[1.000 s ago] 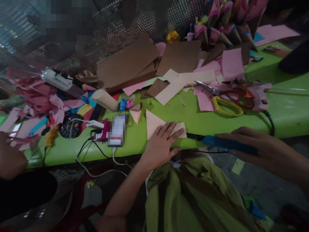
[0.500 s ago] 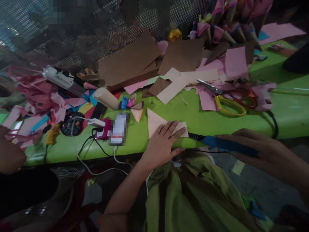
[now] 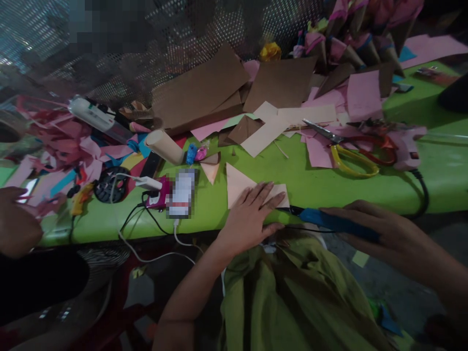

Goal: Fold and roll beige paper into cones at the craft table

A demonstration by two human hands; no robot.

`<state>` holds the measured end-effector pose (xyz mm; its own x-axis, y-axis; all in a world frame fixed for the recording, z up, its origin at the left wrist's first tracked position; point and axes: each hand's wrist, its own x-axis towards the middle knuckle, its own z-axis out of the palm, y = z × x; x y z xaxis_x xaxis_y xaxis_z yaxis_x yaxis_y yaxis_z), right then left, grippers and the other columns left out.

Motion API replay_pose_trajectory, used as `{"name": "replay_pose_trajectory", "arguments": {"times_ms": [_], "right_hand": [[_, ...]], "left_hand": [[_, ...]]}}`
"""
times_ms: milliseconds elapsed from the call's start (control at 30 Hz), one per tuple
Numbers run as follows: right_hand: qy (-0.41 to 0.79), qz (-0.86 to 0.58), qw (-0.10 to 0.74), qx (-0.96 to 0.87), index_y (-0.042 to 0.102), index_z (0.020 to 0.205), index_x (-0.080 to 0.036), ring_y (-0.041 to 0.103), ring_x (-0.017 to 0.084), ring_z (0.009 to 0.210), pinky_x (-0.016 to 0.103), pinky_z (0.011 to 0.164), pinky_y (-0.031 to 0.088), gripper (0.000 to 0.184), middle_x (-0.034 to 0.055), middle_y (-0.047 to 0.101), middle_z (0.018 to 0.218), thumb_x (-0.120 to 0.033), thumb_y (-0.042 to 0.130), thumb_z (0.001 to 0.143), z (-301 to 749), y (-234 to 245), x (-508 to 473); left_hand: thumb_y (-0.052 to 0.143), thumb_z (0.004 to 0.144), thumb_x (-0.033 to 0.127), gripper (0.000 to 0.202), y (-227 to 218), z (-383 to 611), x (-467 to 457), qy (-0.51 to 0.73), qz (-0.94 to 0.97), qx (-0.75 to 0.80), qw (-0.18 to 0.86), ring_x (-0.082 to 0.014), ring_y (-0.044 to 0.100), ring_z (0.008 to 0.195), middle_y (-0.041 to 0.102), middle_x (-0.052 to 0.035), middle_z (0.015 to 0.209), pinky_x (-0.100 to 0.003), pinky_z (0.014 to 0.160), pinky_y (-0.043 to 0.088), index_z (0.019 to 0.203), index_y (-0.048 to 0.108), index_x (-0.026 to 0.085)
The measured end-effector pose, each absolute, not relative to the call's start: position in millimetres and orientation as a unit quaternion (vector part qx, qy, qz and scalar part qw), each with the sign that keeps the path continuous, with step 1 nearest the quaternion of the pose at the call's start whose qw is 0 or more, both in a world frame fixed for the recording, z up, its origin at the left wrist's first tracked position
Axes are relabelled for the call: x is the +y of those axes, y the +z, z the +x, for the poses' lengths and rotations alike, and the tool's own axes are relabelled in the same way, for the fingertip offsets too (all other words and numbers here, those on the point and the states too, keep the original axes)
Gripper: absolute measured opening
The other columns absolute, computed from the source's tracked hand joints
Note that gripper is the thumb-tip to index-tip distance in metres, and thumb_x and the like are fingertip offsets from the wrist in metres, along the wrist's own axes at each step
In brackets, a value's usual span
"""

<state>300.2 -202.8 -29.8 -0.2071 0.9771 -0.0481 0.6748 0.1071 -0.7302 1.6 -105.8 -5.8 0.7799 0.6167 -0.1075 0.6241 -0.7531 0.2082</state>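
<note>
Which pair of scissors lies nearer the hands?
The yellow-handled scissors; the red-handled scissors lie just behind, farther up the green table.

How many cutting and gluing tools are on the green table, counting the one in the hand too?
Scissors: 2, yellow-handled scissors and red-handled scissors
Glue guns: 1, pink glue gun
Blue-handled tools: 1, blue-handled tool in the right hand
Total: 4

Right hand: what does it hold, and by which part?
The right hand grips a blue-handled tool by its handle, tip toward the paper under the left hand.
</note>
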Motion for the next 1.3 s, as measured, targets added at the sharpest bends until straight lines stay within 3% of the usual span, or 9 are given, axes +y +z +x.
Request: {"name": "replay_pose_trajectory", "arguments": {"times_ms": [133, 333, 500, 633, 900, 1133, 1300], "right_hand": [[0.303, -0.587, 0.244, -0.71, 0.067, 0.132, -0.042, 0.07, 0.023, 0.077, 0.034, 0.063, 0.057, 0.041, 0.0067, 0.067, 0.103, -0.051, 0.059, 0.093, 299.3, -31.8, -205.3], [0.275, -0.575, 0.251, -0.728, 0.069, 0.131, -0.031, 0.073, 0.024, 0.081, 0.033, 0.066, 0.059, 0.04, 0.0102, 0.069, 0.104, -0.046, 0.055, 0.096, 280.1, -25.2, -201.1], [0.262, -0.57, 0.255, -0.736, 0.072, 0.127, -0.028, 0.074, 0.022, 0.077, 0.029, 0.061, 0.059, 0.041, 0.0098, 0.07, 0.101, -0.048, 0.055, 0.096, 276.1, -20.0, -196.2], [0.251, -0.566, 0.259, -0.741, 0.071, 0.128, -0.029, 0.074, 0.02, 0.076, 0.027, 0.059, 0.059, 0.04, 0.0089, 0.071, 0.101, -0.048, 0.055, 0.097, 277.8, -21.2, -196.7], [0.249, -0.557, 0.26, -0.749, 0.07, 0.13, -0.029, 0.073, 0.018, 0.073, 0.025, 0.059, 0.057, 0.04, 0.0069, 0.069, 0.097, -0.047, 0.058, 0.096, 284.3, -24.5, -197.8], [0.239, -0.554, 0.254, -0.756, 0.069, 0.131, -0.026, 0.074, 0.021, 0.075, 0.031, 0.061, 0.059, 0.041, 0.0096, 0.07, 0.101, -0.043, 0.053, 0.098, 263.5, -24.9, -193.1], [0.231, -0.555, 0.258, -0.757, 0.068, 0.132, -0.032, 0.074, 0.021, 0.077, 0.03, 0.062, 0.059, 0.04, 0.0077, 0.07, 0.101, -0.045, 0.054, 0.098, 264.6, -25.1, -195.7]], "left_hand": [[0.042, 0.101, 0.059, 0.068, -7.1, 2.4, -106.1, -0.008, 0.936, 0.332, 0.119, -0.0281, 0.022, 0.158, 0.028, -0.0095, 0.17, -0.05, 0.127, 0.021, 0.159, 0.034, 0.025], [0.043, 0.1, 0.059, 0.071, -7.1, 10.0, -108.3, 0.004, 0.926, 0.351, 0.14, -0.03, 0.02, 0.159, 0.026, -0.0113, 0.17, -0.053, 0.128, 0.02, 0.16, 0.032, 0.022], [0.032, 0.107, 0.043, 0.056, 3.3, -3.0, -99.7, 0.021, 0.92, 0.352, 0.169, -0.0219, 0.02, 0.159, 0.03, -0.0065, 0.169, -0.047, 0.128, 0.024, 0.16, 0.031, 0.026], [0.031, 0.107, 0.037, 0.05, 6.0, -23.6, -91.0, -0.001, 0.918, 0.374, 0.129, -0.0233, 0.022, 0.159, 0.035, -0.0044, 0.167, -0.052, 0.129, 0.019, 0.156, 0.041, 0.03], [0.039, 0.104, 0.051, 0.062, -0.1, -27.7, -92.2, -0.045, 0.921, 0.373, 0.1, -0.0263, 0.018, 0.16, 0.025, -0.0062, 0.171, -0.055, 0.128, 0.021, 0.162, 0.027, 0.032], [0.039, 0.102, 0.057, 0.066, -2.9, -24.4, -95.1, -0.035, 0.919, 0.38, 0.095, -0.0281, 0.016, 0.16, 0.024, -0.0077, 0.171, -0.056, 0.127, 0.019, 0.161, 0.028, 0.031], [0.037, 0.101, 0.061, 0.067, -5.3, -18.0, -99.2, -0.022, 0.918, 0.382, 0.103, -0.0284, 0.019, 0.159, 0.027, -0.0069, 0.17, -0.056, 0.127, 0.02, 0.161, 0.03, 0.031]]}}
